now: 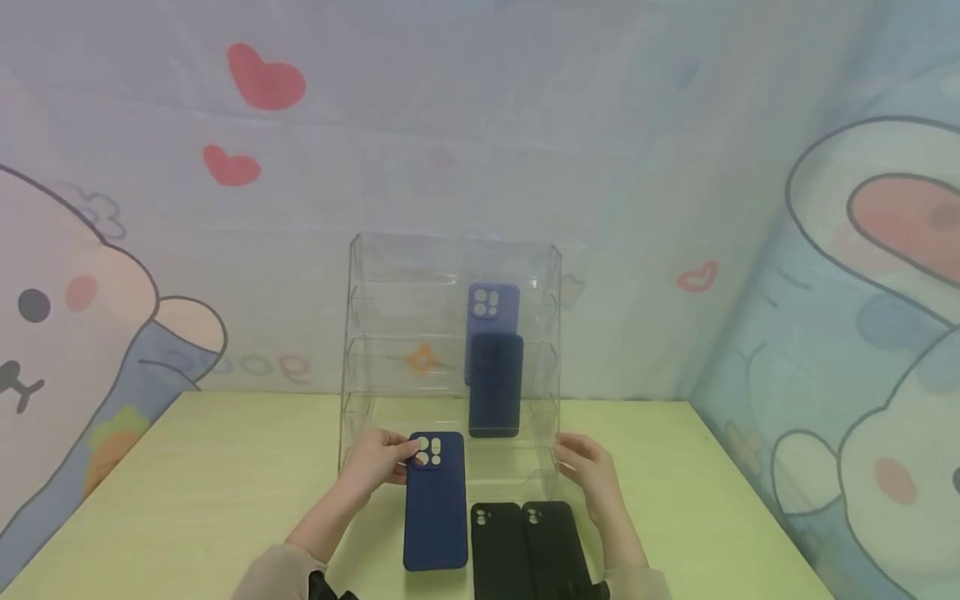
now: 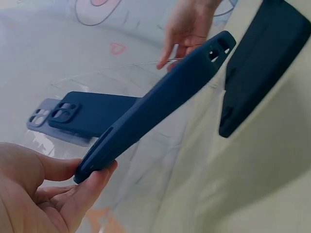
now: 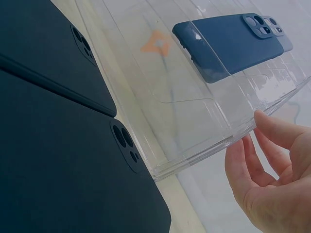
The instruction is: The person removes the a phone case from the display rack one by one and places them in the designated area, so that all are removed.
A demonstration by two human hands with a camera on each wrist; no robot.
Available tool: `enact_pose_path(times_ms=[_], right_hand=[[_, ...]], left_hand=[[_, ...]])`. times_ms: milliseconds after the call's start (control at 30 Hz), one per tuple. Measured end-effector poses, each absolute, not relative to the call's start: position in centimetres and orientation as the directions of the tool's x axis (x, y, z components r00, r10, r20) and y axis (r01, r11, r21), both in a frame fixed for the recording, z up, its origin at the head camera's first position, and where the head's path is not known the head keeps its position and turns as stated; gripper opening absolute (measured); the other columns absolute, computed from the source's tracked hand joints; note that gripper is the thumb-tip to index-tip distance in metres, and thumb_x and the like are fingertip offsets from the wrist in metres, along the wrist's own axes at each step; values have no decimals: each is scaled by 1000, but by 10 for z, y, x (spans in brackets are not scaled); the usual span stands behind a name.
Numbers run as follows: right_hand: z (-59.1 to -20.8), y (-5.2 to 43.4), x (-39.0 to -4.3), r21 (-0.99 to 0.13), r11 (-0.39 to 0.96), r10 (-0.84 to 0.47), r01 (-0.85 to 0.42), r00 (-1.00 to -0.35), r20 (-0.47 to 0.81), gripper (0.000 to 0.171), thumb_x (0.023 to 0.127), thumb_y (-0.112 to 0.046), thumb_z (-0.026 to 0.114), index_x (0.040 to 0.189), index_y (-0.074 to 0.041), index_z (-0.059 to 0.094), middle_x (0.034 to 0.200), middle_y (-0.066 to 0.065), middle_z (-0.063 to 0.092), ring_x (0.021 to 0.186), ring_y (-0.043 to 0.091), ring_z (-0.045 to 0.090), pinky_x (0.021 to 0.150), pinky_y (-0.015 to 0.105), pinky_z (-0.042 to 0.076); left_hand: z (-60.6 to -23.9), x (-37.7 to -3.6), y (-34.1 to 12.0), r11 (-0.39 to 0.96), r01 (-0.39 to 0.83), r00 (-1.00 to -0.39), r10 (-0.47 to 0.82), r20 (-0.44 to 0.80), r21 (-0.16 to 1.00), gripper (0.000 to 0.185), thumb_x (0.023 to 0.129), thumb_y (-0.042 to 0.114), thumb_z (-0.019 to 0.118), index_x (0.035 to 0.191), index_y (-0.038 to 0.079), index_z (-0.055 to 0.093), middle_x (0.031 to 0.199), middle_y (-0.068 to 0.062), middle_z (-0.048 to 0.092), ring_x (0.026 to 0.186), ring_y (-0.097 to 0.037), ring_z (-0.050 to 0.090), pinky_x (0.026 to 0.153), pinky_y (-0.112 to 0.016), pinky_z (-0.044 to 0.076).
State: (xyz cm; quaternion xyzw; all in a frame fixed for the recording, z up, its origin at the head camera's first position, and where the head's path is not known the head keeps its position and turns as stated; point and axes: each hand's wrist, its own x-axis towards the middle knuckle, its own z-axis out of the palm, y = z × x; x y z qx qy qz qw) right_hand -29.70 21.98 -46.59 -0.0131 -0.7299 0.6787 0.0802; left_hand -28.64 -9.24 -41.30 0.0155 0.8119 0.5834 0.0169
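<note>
My left hand [image 1: 375,461] pinches a dark blue phone case [image 1: 436,521] by its camera-cutout end. The case hangs upright before the clear plastic tiered rack [image 1: 420,339]; seen edge-on in the left wrist view, it has thumb and fingertips on its end. My right hand [image 3: 272,165] holds the rack's right side edge between thumb and fingers. Inside the rack, a second dark blue case [image 3: 228,48] stands in front of a lavender case [image 1: 492,304], partly covering it.
Two black phone cases lie side by side on the yellow table [image 1: 240,475], the left one [image 1: 498,546] beside the right one [image 1: 557,546], at the front edge of view. A cartoon-printed cloth [image 1: 637,167] hangs behind the rack.
</note>
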Motion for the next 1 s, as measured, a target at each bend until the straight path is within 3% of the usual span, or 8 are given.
enact_pose_path(times_ms=[167, 433, 1000], right_hand=[[-468, 220, -297, -993, 80, 125, -91, -987, 100, 39, 96, -13, 62, 128, 7, 54, 132, 23, 56, 108, 21, 63, 102, 44, 50], [-468, 222, -297, -991, 93, 131, -96, -986, 108, 39, 96, -13, 61, 129, 7, 54, 134, 24, 55, 111, 23, 62, 101, 43, 51], [-468, 221, -298, -992, 89, 142, -87, -985, 99, 39, 96, -12, 62, 129, 7, 55, 133, 23, 56, 109, 20, 63, 101, 42, 51]], left_hand=[[-433, -282, -86, 346, -43, -997, 40, -61, 937, 30, 93, 12, 64, 106, -15, 67, 74, -9, 70, 58, -14, 64, 56, -28, 59], [-452, -276, -76, 376, -95, -991, 48, -122, 922, 21, 89, 8, 67, 91, -13, 70, 59, -4, 60, 47, -8, 53, 48, -23, 54], [-481, -270, -77, 431, -95, -990, 51, -129, 897, 21, 88, 6, 67, 86, -15, 68, 61, -8, 63, 47, -8, 55, 47, -21, 54]])
